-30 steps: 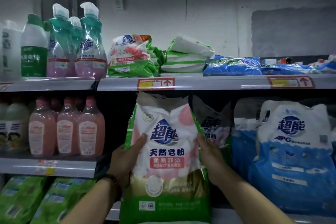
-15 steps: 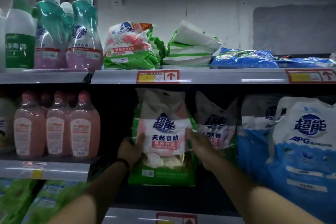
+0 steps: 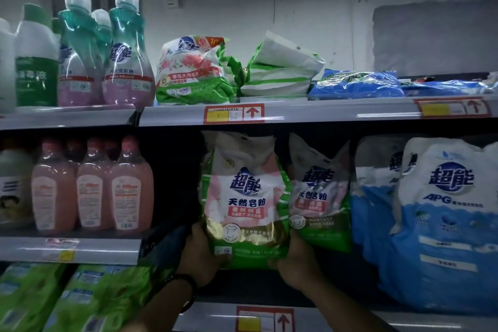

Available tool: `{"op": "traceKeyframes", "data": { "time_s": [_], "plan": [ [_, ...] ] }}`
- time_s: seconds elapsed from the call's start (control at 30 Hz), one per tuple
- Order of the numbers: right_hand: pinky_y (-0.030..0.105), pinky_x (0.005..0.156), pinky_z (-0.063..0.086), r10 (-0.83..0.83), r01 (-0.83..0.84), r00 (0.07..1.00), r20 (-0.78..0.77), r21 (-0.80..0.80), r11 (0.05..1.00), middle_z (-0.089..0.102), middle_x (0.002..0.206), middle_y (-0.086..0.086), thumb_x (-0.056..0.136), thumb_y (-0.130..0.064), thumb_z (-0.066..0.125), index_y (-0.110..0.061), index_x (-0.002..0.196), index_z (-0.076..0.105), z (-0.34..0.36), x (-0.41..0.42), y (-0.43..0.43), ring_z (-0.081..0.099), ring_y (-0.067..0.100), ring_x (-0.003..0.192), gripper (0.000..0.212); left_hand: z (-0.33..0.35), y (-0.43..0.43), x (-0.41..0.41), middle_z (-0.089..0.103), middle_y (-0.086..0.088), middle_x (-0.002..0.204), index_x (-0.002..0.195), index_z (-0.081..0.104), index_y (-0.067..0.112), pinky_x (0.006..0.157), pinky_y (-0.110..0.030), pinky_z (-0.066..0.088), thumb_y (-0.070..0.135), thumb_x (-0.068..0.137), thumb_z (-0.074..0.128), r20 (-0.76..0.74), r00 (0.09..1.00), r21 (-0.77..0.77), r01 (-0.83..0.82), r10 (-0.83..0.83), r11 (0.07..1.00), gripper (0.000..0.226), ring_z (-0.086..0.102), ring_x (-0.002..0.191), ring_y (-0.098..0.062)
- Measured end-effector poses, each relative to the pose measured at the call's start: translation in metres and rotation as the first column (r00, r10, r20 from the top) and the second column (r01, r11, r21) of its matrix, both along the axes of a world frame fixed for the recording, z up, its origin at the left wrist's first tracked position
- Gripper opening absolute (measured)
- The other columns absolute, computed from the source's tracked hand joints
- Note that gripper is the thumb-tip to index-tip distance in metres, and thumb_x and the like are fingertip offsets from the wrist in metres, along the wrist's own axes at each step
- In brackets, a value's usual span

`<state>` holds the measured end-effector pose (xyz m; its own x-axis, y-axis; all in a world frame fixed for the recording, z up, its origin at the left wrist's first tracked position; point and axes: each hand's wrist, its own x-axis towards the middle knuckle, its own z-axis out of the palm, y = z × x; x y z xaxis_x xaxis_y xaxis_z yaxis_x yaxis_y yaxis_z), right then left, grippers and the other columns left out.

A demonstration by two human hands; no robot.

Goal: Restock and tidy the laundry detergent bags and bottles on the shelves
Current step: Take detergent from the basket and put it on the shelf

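Detergent bag (image 3: 246, 202) held upright in the middle shelf bay, both my hands at its base.

Pink, white and green, the bag stands with its label facing me and its right side touching a matching bag (image 3: 319, 197). A dark gap lies to its left, before the pink bottles (image 3: 91, 191). I judge this to be the placing step. My hands hide the bottom edge, so I cannot tell whether the bag rests fully on the shelf (image 3: 350, 315). The next move calls for a gentle release, then squaring it with its neighbour. My left hand (image 3: 200, 256) grips the lower left corner, thumb up the side, and my right hand (image 3: 296, 259) clasps the lower right corner. Both forearms reach up from below. Large blue bags (image 3: 444, 224) stand further right.
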<state>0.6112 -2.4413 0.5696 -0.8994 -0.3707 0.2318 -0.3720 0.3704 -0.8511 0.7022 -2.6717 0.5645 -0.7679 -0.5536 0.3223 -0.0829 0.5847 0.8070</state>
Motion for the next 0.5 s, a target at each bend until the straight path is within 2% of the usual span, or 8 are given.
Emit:
{"op": "traceKeyframes", "data": {
  "time_s": [0.1, 0.17, 0.27, 0.4, 0.5],
  "plan": [
    [0.027, 0.087, 0.049, -0.023, 0.025, 0.998, -0.055, 0.022, 0.999, 0.066, 0.122, -0.007, 0.077, -0.010, 0.090, -0.025, 0.120, 0.060, 0.000, -0.007, -0.011, 0.062, 0.017, 0.116, 0.055, 0.001, -0.002, -0.003, 0.056, -0.006, 0.145, 0.134, 0.035, 0.032, 0.106, -0.051, 0.055, 0.020, 0.065, 0.099, -0.013, 0.999, -0.020, -0.053, 0.053, 0.998, 0.095, 0.059, 0.129, -0.026],
    [0.032, 0.095, 0.050, -0.053, 0.060, 0.991, -0.121, 0.060, 0.996, 0.065, 0.121, -0.007, 0.079, -0.017, 0.090, -0.027, 0.116, 0.059, 0.000, -0.009, -0.017, 0.062, 0.018, 0.116, 0.050, 0.001, -0.003, -0.007, 0.056, -0.009, 0.147, 0.137, 0.035, 0.029, 0.106, -0.052, 0.055, 0.017, 0.067, 0.098, -0.014, 0.997, -0.030, -0.072, 0.071, 0.997, 0.095, 0.059, 0.130, -0.029],
    [0.034, 0.099, 0.052, -0.078, 0.094, 0.982, -0.170, 0.085, 0.992, 0.068, 0.122, -0.006, 0.082, -0.026, 0.089, -0.027, 0.120, 0.062, -0.003, -0.012, -0.018, 0.064, 0.021, 0.117, 0.047, 0.000, -0.003, -0.013, 0.058, -0.012, 0.145, 0.138, 0.038, 0.019, 0.105, -0.050, 0.055, 0.015, 0.070, 0.096, 0.018, 0.996, -0.040, -0.091, 0.091, 0.995, 0.090, 0.061, 0.128, -0.033],
    [0.034, 0.104, 0.050, -0.036, 0.063, 0.981, -0.189, 0.141, 0.988, 0.068, 0.132, -0.002, 0.086, -0.030, 0.086, -0.023, 0.132, 0.062, 0.002, -0.007, -0.010, 0.063, 0.023, 0.124, 0.052, 0.003, 0.007, -0.008, 0.061, -0.014, 0.142, 0.137, 0.039, 0.017, 0.103, -0.052, 0.055, 0.019, 0.074, 0.094, 0.045, 0.988, -0.054, -0.145, 0.147, 0.988, 0.083, 0.063, 0.124, -0.035],
    [0.040, 0.103, 0.054, 0.073, -0.039, 0.979, -0.189, 0.177, 0.983, 0.070, 0.129, -0.001, 0.096, -0.040, 0.074, -0.024, 0.131, 0.063, 0.014, 0.006, 0.012, 0.065, 0.021, 0.120, 0.040, 0.006, 0.017, 0.002, 0.061, -0.018, 0.143, 0.155, 0.030, 0.017, 0.104, -0.048, 0.054, 0.024, 0.086, 0.085, 0.112, 0.981, -0.078, -0.153, 0.161, 0.985, 0.089, 0.063, 0.125, -0.039]
  ]
}}
